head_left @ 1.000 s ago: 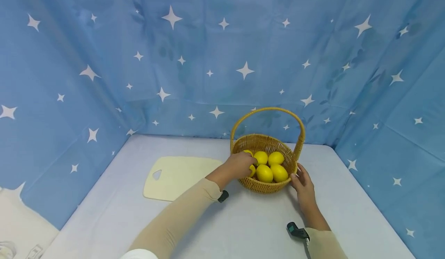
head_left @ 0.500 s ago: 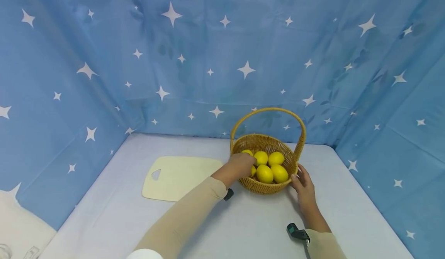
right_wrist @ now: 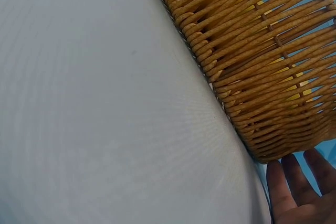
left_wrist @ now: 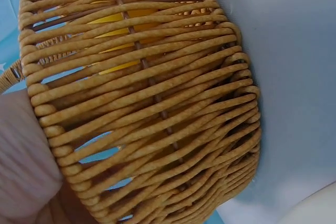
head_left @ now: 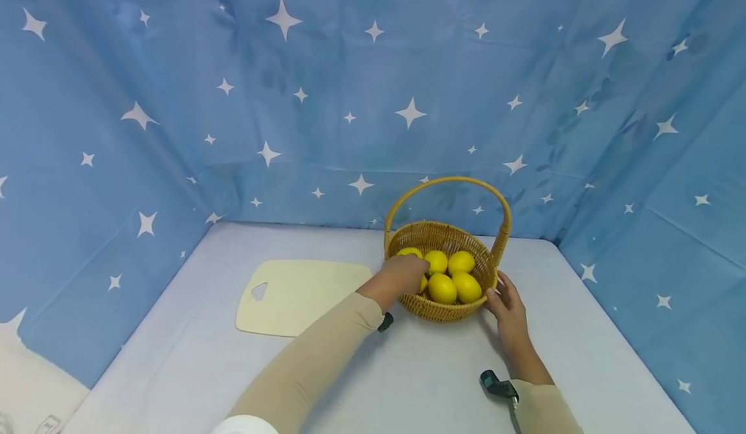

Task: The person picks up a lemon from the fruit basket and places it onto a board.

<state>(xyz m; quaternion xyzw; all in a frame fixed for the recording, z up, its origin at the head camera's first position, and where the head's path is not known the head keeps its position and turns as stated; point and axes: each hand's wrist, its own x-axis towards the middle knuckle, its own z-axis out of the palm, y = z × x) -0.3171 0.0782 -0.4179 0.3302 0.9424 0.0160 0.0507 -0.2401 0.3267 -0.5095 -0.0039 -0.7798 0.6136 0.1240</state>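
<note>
A woven wicker basket (head_left: 443, 311) with a tall arched handle holds several yellow lemons (head_left: 441, 289). My left hand (head_left: 401, 276) reaches over its left rim, fingers down among the lemons on that side. A lemon (head_left: 423, 284) shows partly beside those fingers; their tips are hidden, so whether they grip it cannot be told. In the left wrist view the same hand (left_wrist: 26, 161) is at the rim, mostly behind the wicker wall. My right hand (head_left: 509, 317) touches the basket's right side, and the right wrist view shows its fingers (right_wrist: 299, 179) extended and spread against the wicker.
A cream cutting board (head_left: 303, 296) with a triangular hole lies left of the basket on the white table (head_left: 419, 382). Blue star-patterned curtains (head_left: 326, 129) close off the back and both sides. A dark wrist device (head_left: 498, 385) sits by my right sleeve.
My left hand has shifted slightly right and deeper into the basket, and the back-left lemon shows more. The right hand and basket hold nearly the same place; the view tilts a little.
</note>
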